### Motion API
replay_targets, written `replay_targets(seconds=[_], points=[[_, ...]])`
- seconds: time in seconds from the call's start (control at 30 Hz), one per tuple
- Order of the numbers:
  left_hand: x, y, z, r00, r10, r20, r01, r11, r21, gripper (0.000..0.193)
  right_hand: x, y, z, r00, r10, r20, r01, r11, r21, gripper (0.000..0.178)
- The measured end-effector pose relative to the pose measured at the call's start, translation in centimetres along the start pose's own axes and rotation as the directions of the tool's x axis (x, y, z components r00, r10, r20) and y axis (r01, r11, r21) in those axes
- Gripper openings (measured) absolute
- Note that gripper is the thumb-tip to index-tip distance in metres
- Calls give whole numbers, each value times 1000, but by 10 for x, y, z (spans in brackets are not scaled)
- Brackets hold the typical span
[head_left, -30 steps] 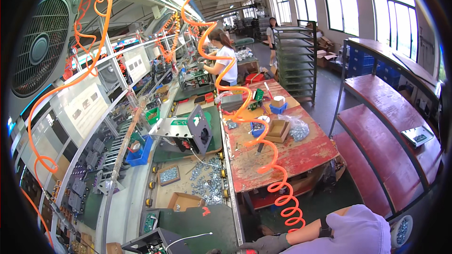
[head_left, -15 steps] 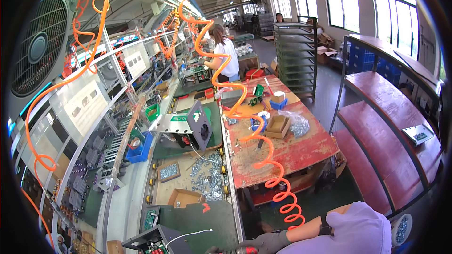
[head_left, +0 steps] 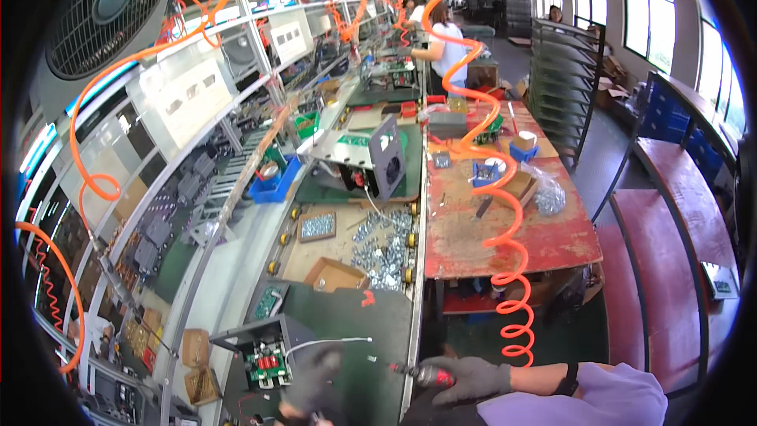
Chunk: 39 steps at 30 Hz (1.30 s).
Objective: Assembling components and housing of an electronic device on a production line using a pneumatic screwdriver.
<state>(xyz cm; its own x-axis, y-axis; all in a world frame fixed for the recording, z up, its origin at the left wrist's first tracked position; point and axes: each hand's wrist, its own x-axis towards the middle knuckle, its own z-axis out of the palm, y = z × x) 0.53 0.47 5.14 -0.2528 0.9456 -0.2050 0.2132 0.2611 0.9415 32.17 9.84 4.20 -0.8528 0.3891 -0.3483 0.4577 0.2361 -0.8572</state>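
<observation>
My right hand (head_left: 477, 379), in a grey glove, is closed around a red and black power screwdriver (head_left: 432, 376). Its tip points left, over the near edge of the green work mat (head_left: 359, 379). A smear of motion covers my left hand (head_left: 314, 383), also grey-gloved, at the lower middle; its fingers cannot be made out. Close beside it stands a dark metal housing (head_left: 296, 330) with a green circuit board (head_left: 268, 364) carrying red parts inside. A white cable (head_left: 331, 341) runs out of the housing across the mat.
Loose screws (head_left: 382, 256) and a cardboard tray (head_left: 335, 274) lie beyond the mat. Farther along sits another metal housing (head_left: 355, 154). An orange coiled hose (head_left: 516, 268) hangs near my right arm. A worn red table (head_left: 512, 237) stands right; a person (head_left: 448, 51) works farther off.
The view has swung, moving the scene rightward in the picture. My left hand now shows beside the near housing. My right hand and the screwdriver have come up more fully into view.
</observation>
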Motion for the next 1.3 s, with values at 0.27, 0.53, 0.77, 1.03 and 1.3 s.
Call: replay_targets(seconds=[0.27, 0.53, 0.77, 1.03, 1.3], points=[[216, 106, 29, 972, 194, 135, -222, 944, 243, 62, -22, 19, -4, 957, 92, -274, -67, 993, 99, 82], [290, 124, 85, 981, -60, 183, -19, 916, 401, 75, -27, 51, -18, 866, -45, -499, 240, 912, 334, 72], [324, 132, 98, 981, -75, 181, -1, 922, 388, 75, -25, 42, -47, 846, -13, -533, 227, 914, 337, 75], [344, 144, 109, 975, -52, 218, -24, 943, 332, 72, -16, 46, -60, 839, -3, -545, 226, 912, 342, 77], [350, 126, 114, 977, -110, 185, 37, 933, 359, 54, -8, 58, -60, 824, -22, -566, 235, 923, 306, 76]])
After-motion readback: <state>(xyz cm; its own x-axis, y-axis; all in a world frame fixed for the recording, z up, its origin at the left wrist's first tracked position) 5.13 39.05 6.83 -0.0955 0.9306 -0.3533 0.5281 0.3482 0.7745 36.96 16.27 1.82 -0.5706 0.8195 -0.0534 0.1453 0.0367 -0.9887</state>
